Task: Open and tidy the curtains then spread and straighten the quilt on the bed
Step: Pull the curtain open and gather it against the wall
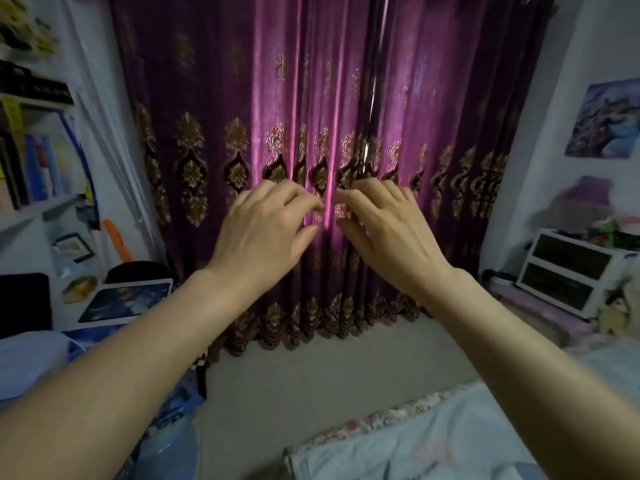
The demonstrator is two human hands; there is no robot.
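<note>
Purple curtains (277, 98) with gold patterns hang closed across the window straight ahead, their two panels meeting at a dark seam (369, 98). My left hand (266, 226) and my right hand (384, 226) are raised side by side against the fabric at mid height, just left of the seam. On each hand the curled fingertips and the thumb point at a bright fold between them, with a gap between thumb and fingers. A pale blue quilt (415, 448) with a floral edge lies rumpled on the bed at the bottom right.
A white shelf with books (38, 161) and a desk with a tablet (128, 299) stand at the left. At the right are a white drawer box (571, 271) and a poster (606, 119) on the wall. A grey ledge (311, 375) runs below the curtains.
</note>
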